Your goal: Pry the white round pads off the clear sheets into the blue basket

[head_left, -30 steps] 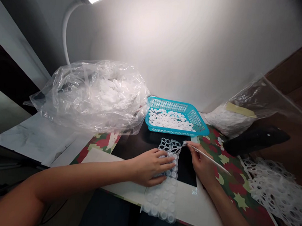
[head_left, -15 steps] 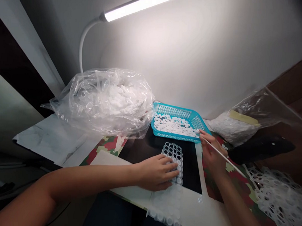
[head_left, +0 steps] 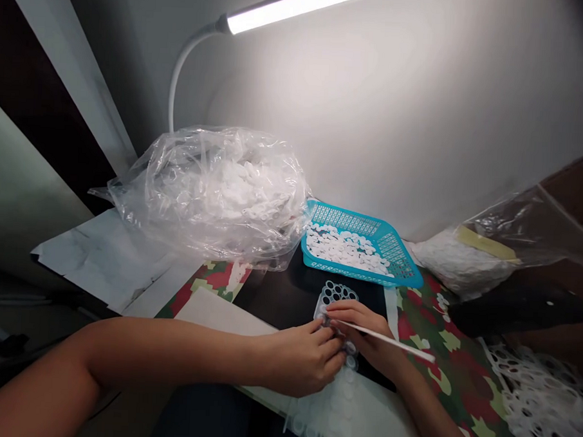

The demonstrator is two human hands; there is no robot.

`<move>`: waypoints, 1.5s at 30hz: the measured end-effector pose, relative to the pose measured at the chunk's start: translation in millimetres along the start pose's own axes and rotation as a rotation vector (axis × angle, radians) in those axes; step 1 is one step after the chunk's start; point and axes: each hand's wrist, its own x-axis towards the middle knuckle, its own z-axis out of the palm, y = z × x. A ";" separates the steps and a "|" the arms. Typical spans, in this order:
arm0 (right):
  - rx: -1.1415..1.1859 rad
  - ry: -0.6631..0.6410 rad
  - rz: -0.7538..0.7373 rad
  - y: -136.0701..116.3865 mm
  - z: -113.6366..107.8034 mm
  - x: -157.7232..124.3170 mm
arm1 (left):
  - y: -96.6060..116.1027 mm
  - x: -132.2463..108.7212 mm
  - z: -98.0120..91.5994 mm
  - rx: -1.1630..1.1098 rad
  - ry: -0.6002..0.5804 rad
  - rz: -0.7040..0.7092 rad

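Left hand (head_left: 304,364) curled over the near part of a perforated white plastic sheet (head_left: 334,292), its fingers (head_left: 327,352) pressed together against the sheet, with any pinch hidden. Pinched between the fingers (head_left: 359,315) of the right hand (head_left: 373,341), a thin white stick (head_left: 392,342), angled across the sheet, its tip just beside the left fingertips. Sheet placed on a black board (head_left: 288,295), between both hands and just near of a turquoise plastic basket (head_left: 349,216). Heaped in that basket, small white discs (head_left: 343,250). To the left of the basket, a clear plastic bag (head_left: 215,196) stuffed with white pieces. To the right, a second bag (head_left: 463,264) with a yellow label, and nearer, a pile of punched white plastic webbing (head_left: 544,410) on camouflage-patterned paper (head_left: 460,348). Overhead, a white gooseneck lamp (head_left: 300,9), lit.
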 end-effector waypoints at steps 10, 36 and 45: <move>0.034 -0.056 0.037 3.0 1.4 -4.1 | -1.2 1.2 -0.3 -0.057 -0.014 -0.003; -0.040 0.019 0.035 5.7 10.3 -7.9 | -3.0 4.9 -4.8 -0.057 -0.055 0.010; -0.010 0.045 0.074 6.9 12.3 -6.6 | -4.5 5.1 -5.4 -0.059 -0.067 0.024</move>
